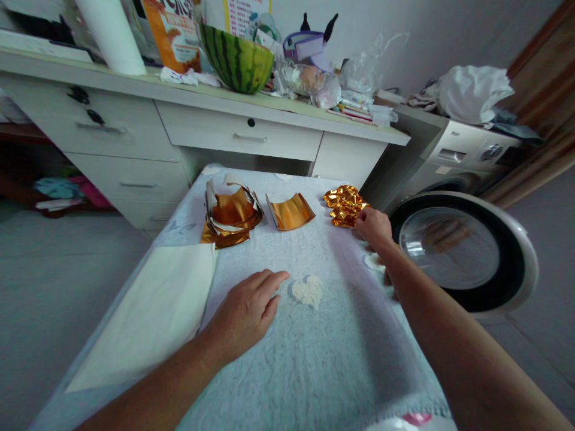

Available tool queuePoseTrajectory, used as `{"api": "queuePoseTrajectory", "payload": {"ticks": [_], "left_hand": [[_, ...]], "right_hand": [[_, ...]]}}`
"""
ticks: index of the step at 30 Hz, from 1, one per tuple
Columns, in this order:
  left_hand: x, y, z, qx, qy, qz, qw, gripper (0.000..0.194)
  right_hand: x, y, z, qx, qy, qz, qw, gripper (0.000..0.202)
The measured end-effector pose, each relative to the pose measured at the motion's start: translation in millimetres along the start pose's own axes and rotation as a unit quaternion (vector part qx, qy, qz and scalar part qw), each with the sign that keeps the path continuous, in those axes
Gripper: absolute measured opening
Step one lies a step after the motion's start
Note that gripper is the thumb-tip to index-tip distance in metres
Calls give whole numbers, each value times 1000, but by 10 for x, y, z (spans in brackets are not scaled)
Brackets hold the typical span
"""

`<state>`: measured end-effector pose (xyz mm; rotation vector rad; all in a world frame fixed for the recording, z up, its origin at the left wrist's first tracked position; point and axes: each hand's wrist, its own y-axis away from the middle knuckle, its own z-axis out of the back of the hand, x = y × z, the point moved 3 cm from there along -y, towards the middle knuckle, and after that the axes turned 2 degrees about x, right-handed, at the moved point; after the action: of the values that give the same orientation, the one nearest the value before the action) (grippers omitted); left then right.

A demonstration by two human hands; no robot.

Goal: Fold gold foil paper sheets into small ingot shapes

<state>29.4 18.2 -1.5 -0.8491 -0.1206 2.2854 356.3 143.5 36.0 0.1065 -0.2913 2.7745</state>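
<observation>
Well apart: crumpled foil (344, 208), orange pouch (176, 39).

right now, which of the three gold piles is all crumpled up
The right pile, at the fingertips of the right hand: it is wrinkled all over, whereas the middle pile and left pile show smooth, curved sheets.

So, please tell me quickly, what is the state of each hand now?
Left hand: open, holding nothing visible, over the pale cloth.
Right hand: closed at the edge of crumpled gold foil; whether it grips cannot be told.
</observation>
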Motion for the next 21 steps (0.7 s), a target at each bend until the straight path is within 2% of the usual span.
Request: {"api": "queuePoseTrajectory", "payload": {"ticks": [13, 18, 21], "left_hand": [[10, 0, -9, 16, -1, -2, 1000, 35], [3, -3, -10, 21, -3, -2, 1000, 35], [-3, -6, -16, 25, -4, -5, 1000, 35]], "right_hand": [[-12, -75, 11, -30, 19, -19, 999, 23], [186, 68, 136, -79, -24, 28, 996, 21], [412, 203, 189, -73, -92, 82, 990, 16]]}}
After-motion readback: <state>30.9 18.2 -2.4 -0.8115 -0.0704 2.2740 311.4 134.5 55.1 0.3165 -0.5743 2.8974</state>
